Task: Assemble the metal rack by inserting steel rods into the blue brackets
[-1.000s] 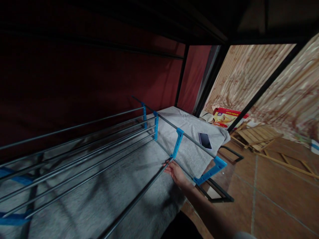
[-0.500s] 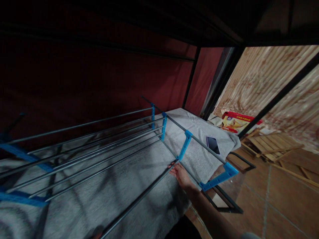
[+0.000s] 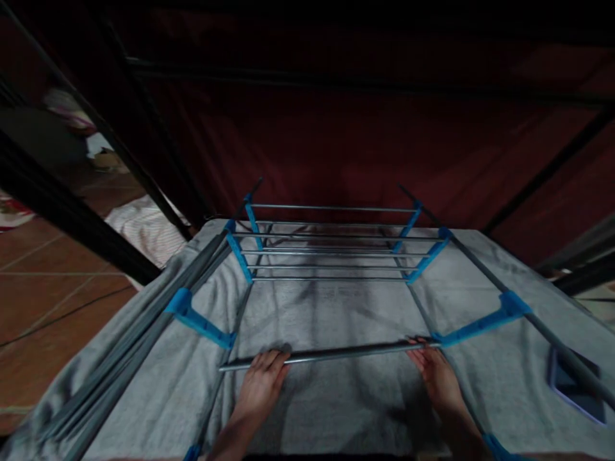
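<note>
A grey metal rod [image 3: 336,354] lies crosswise between the two sides of a rack frame. My left hand [image 3: 266,374] is closed around the rod near its left end, which sits just below the left blue bracket [image 3: 199,322]. At the other end my right hand [image 3: 431,368] grips the rod, beside the right blue bracket [image 3: 485,321]; the rod's tip meets that bracket. Farther back, several thin crossbars [image 3: 331,279] join blue brackets on both sides of the frame.
Loose grey tubes [image 3: 139,346] lie along the left of the grey blanket [image 3: 336,314]. A phone [image 3: 576,384] rests at the right under a frame tube. Dark posts [image 3: 72,211] stand at the left, and a dark red curtain [image 3: 336,153] hangs behind.
The view has swung left and now faces the rack. My left hand, barely visible before, now shows on the rod. The rod's left end has come near the left bracket.
</note>
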The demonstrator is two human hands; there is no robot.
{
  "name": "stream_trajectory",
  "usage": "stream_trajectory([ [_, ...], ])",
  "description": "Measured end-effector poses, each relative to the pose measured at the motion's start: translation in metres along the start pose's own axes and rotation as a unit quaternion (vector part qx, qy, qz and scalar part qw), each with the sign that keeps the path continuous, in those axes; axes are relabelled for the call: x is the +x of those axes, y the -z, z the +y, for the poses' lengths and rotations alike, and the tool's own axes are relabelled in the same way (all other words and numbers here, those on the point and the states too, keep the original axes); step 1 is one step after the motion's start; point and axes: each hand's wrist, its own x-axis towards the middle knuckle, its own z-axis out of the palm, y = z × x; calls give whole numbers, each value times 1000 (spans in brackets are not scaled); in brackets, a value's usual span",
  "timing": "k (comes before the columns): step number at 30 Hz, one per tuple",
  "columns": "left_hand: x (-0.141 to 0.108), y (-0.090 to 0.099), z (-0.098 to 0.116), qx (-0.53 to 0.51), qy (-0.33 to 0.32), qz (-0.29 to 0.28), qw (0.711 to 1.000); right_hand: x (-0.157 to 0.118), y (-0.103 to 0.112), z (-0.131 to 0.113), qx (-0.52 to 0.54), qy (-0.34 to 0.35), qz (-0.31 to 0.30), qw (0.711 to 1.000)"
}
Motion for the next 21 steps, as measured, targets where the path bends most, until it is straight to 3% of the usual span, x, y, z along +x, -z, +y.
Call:
stream_trajectory([
  [4, 1, 8, 6, -6, 16, -27, 999, -1, 5, 3, 39, -37, -6, 999],
  [12, 9, 10, 6, -34, 37, -38, 998, -3, 3, -5, 89, -42, -24, 995],
  [21, 21, 18, 6, -32, 36, -59, 997, 1, 3, -1, 60, -27, -21, 998],
])
